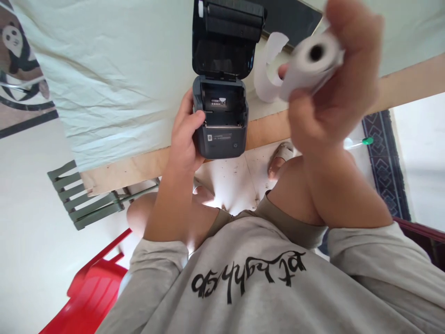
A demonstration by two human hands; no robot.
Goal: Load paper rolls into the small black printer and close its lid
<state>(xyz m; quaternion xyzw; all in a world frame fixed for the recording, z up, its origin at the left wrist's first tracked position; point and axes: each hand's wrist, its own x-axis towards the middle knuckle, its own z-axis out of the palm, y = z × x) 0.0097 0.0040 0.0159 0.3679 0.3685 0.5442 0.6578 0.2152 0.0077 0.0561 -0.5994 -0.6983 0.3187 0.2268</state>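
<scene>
My left hand (pixel 186 134) grips the left side of a small dark grey receipt printer (pixel 220 118) at the near edge of the table. Its lid (pixel 225 39) stands open and the paper bay is empty. My right hand (pixel 333 79) is raised close to the camera, to the right of the printer, shut on a white paper roll (pixel 311 62). A loose tail of paper (pixel 266 74) curls off the roll toward the printer. The roll's hollow core faces me.
A pale cloth (pixel 114 83) covers the table, with a bare wooden edge (pixel 114 171) near me. A red plastic chair (pixel 93 287) and a grey slatted chair (pixel 83 199) are at lower left. A patterned rug (pixel 385 162) lies on the floor at right. A dark flat object (pixel 292 18) sits behind the printer.
</scene>
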